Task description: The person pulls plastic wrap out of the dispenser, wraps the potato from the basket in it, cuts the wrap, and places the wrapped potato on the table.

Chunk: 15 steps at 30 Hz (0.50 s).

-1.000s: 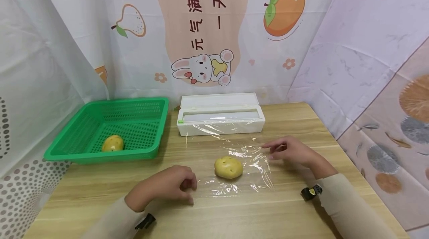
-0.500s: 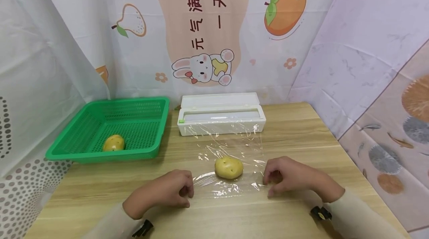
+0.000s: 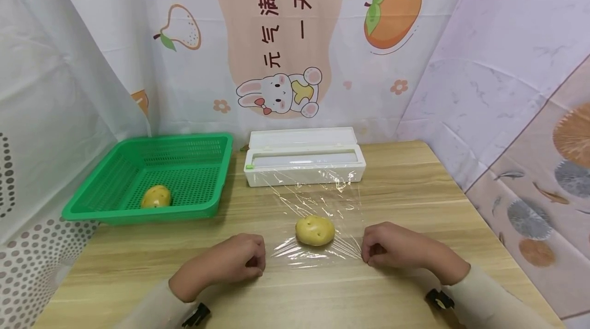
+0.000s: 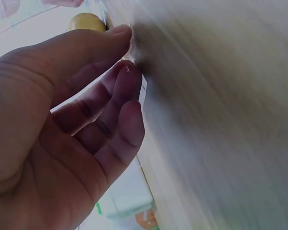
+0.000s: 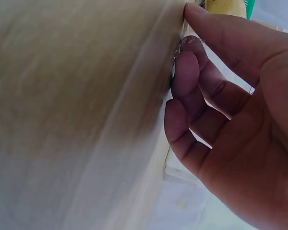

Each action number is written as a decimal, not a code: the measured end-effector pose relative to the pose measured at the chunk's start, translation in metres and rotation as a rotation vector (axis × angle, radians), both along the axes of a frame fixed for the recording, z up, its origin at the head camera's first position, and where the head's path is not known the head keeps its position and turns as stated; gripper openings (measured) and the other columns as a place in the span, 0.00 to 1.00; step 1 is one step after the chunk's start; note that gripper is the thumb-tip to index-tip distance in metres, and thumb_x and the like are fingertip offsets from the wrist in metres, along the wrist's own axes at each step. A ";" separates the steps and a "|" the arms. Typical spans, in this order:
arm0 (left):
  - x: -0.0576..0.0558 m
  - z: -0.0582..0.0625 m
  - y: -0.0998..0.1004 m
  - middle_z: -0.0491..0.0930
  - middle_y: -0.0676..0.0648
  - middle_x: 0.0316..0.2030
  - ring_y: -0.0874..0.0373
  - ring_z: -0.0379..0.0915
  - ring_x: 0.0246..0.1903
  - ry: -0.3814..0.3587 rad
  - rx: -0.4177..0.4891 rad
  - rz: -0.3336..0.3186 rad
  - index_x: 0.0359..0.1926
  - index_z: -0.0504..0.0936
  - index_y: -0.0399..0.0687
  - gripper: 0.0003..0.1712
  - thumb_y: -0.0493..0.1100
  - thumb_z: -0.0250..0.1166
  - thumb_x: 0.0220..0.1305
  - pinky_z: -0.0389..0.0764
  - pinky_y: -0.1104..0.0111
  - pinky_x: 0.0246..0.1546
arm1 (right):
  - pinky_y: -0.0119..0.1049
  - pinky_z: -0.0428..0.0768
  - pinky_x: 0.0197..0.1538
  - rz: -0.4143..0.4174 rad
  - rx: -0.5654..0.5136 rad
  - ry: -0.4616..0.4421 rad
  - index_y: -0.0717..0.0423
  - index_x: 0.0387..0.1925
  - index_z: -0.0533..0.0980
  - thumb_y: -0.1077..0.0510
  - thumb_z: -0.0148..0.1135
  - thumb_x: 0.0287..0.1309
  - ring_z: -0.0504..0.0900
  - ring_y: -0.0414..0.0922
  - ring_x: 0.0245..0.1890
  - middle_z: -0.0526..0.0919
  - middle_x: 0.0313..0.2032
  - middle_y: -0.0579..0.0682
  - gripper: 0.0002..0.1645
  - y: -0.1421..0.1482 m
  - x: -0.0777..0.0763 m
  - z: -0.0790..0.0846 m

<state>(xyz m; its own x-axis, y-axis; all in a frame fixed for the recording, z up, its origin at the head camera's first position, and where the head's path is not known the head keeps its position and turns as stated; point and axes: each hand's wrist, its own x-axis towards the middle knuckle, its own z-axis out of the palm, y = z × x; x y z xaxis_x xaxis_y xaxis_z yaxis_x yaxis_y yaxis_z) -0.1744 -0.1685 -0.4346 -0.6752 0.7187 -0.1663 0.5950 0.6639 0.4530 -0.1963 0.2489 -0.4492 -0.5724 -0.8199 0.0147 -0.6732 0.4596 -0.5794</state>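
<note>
The curled fingers of the left hand (image 3: 237, 260) and right hand (image 3: 396, 247) pinch the near corners of a clear film (image 3: 318, 201), the gripped edges hidden in the head view. Between them, within the film's spread, lies a potato (image 3: 315, 230), long axis running left to right; whether film passes under or over it is hard to tell. Thumbs partly cover it in both wrist views. Behind, the film reaches an open white box (image 3: 299, 150) on the worktop (image 3: 299, 303); left of that, a green basket (image 3: 184, 211) holds a second potato (image 3: 156, 197).
</note>
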 end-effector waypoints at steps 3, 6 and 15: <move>-0.001 0.001 0.000 0.73 0.63 0.29 0.70 0.68 0.30 0.033 -0.001 -0.013 0.26 0.82 0.62 0.12 0.40 0.74 0.61 0.74 0.75 0.33 | 0.27 0.80 0.38 -0.020 0.012 0.009 0.40 0.32 0.83 0.66 0.73 0.56 0.77 0.29 0.32 0.80 0.32 0.34 0.15 -0.001 0.001 0.002; -0.001 0.003 -0.001 0.73 0.63 0.27 0.70 0.68 0.28 0.073 0.018 -0.018 0.26 0.81 0.63 0.12 0.40 0.72 0.61 0.73 0.76 0.32 | 0.27 0.81 0.39 -0.045 0.018 0.001 0.39 0.32 0.83 0.64 0.73 0.57 0.78 0.29 0.33 0.81 0.32 0.33 0.13 0.000 0.001 0.004; -0.004 0.008 -0.005 0.74 0.68 0.26 0.67 0.75 0.29 0.137 0.115 0.030 0.27 0.78 0.65 0.12 0.40 0.69 0.59 0.77 0.74 0.34 | 0.35 0.84 0.46 -0.106 -0.007 0.074 0.36 0.33 0.83 0.63 0.72 0.57 0.81 0.31 0.39 0.81 0.36 0.31 0.14 0.003 0.000 0.016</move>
<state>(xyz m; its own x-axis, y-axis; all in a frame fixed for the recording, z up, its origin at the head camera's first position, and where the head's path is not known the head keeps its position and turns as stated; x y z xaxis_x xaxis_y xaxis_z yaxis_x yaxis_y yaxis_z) -0.1782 -0.1739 -0.4269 -0.7073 0.7069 0.0102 0.6370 0.6309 0.4429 -0.1962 0.2519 -0.4330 -0.6530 -0.7545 0.0659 -0.6621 0.5265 -0.5333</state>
